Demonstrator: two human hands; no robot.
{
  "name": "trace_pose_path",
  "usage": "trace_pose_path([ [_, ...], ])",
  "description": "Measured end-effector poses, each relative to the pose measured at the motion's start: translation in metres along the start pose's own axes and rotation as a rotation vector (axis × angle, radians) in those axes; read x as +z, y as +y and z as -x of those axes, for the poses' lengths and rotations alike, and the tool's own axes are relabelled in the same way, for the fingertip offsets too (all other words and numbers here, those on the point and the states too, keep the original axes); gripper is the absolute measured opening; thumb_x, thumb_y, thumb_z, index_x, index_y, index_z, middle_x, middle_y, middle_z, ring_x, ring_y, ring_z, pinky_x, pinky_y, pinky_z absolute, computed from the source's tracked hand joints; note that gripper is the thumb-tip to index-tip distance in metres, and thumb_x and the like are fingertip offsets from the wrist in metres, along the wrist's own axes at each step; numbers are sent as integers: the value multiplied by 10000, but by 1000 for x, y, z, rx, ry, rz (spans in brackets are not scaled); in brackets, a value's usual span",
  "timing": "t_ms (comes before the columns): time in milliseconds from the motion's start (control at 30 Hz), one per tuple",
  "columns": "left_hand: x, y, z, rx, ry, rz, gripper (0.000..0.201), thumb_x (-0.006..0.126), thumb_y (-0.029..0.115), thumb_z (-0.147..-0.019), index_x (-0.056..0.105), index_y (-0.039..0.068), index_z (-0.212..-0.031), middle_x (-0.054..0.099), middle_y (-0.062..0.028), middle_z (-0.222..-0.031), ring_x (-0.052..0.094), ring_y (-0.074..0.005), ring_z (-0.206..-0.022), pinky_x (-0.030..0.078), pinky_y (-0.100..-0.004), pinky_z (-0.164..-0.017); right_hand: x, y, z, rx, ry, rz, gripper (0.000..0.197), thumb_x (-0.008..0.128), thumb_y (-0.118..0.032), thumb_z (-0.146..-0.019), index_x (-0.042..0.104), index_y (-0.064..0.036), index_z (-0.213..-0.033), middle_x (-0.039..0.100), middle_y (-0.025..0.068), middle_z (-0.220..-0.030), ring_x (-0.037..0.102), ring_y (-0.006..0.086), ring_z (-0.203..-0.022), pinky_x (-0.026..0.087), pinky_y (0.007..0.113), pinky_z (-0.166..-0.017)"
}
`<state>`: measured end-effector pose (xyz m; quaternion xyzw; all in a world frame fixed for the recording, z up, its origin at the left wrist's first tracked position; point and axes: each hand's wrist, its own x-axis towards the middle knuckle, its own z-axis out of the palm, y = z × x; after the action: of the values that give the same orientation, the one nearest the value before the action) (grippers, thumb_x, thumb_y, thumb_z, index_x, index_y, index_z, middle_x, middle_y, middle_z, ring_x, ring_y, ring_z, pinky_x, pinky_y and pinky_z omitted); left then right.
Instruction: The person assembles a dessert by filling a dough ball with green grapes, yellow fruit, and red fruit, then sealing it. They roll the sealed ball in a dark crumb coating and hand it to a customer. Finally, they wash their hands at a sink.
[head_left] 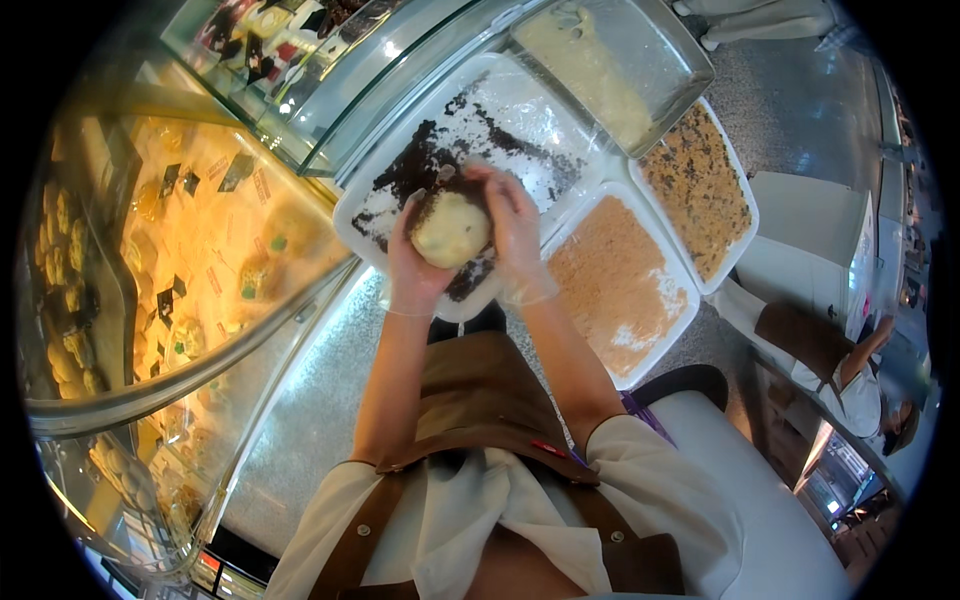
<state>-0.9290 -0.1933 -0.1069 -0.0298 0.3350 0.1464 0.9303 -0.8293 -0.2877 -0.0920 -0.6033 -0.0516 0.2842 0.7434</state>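
A round, cream-coated bun or pastry ball (451, 231) sits between my two hands, with dark crumbs stuck along its upper edge. My left hand (414, 262) cups it from the left and below, and my right hand (511, 222) curves round its right side. Both hands wear clear plastic gloves. Beneath them is a white tray (497, 80) with dark brown crumbs (413, 160) scattered over its bottom. The crumbs lie thickest to the left of the hands.
Right of my hands stands a white tray of light brown powder (615, 270). Beyond it are a tray of speckled crumbs (697, 185) and a metal pan of pale cream (575, 65). Glass display cases (290, 215) curve along the left. A person in a brown apron (810, 335) is at far right.
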Motion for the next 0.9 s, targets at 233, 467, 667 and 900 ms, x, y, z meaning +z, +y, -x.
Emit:
trace_pose_path([
  [233,-14,16,4,99,1,42,476,460,352,-1020,588,44,-1360,653,-156,-1333,625,-341,-1231,518,-519,-1041,-5,42,2,-596,-13,1283,463,696,-101,-862,621,-91,-1319,549,149,-1400,493,359,-1324,411,475,-1105],
  [467,-7,11,0,142,9,51,486,456,388,-1014,583,71,-1361,637,-143,-1348,607,-335,-1257,518,-518,-1050,-20,80,-30,-583,-38,1069,385,709,-60,-775,656,-133,-1149,605,83,-1101,589,325,-1086,498,462,-893],
  [667,4,-10,-5,246,-29,17,491,472,383,-1027,571,41,-1365,614,-144,-1366,578,-307,-1285,474,-485,-1097,6,21,6,242,102,-285,254,504,-264,-1068,630,-106,-1222,629,77,-1282,645,229,-1064,543,381,-918],
  [900,27,-12,18,197,-108,-221,519,445,401,-1062,530,54,-1439,588,-120,-1413,541,-283,-1330,407,-472,-1157,-7,1,-1,567,-66,-855,451,410,-386,-1113,600,-34,-1321,663,129,-1301,636,249,-1213,524,410,-1052],
])
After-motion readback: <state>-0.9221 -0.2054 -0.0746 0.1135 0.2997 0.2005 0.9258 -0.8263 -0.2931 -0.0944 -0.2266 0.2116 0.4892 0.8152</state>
